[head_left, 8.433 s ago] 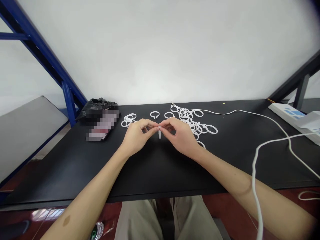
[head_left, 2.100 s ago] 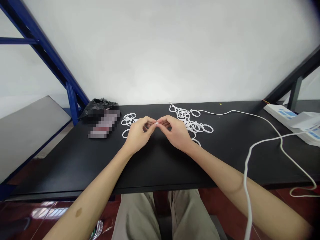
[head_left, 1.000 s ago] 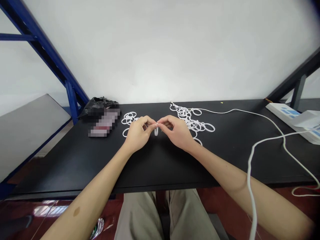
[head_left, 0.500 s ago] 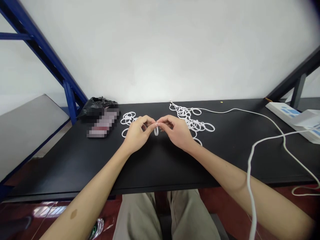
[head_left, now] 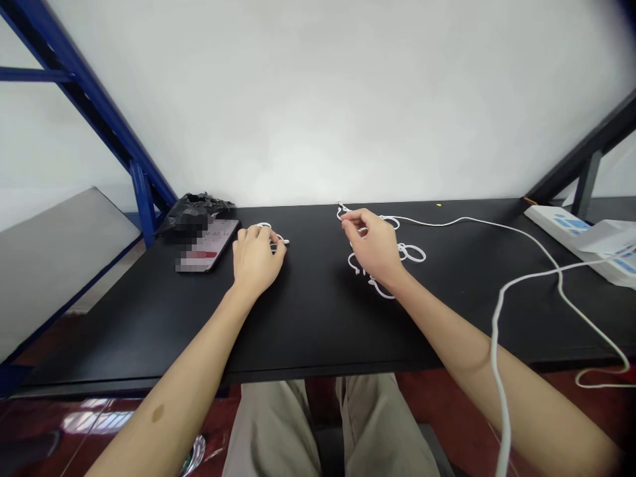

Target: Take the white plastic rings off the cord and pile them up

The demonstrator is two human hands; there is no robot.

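My left hand (head_left: 256, 257) rests knuckles-up on the small pile of loose white rings (head_left: 263, 226) left of centre on the black table (head_left: 308, 318). Its fingers are curled, and a white ring (head_left: 281, 242) shows at the thumb tip. My right hand (head_left: 375, 250) hovers over the linked chain of white rings (head_left: 415, 252) right of centre. Its fingertips are pinched together at the chain's far end. Much of both ring groups is hidden under the hands.
A phone (head_left: 206, 244) and a crumpled black bag (head_left: 191, 207) lie at the back left. A white cable (head_left: 497, 228) runs from the chain across the right side and over my right forearm. A white power strip (head_left: 571, 228) sits far right. A blue frame post (head_left: 144, 199) stands at the left.
My hands were pinching one ring together at the centre. They have parted: the left went left onto the loose pile, the right went back and right onto the chain.
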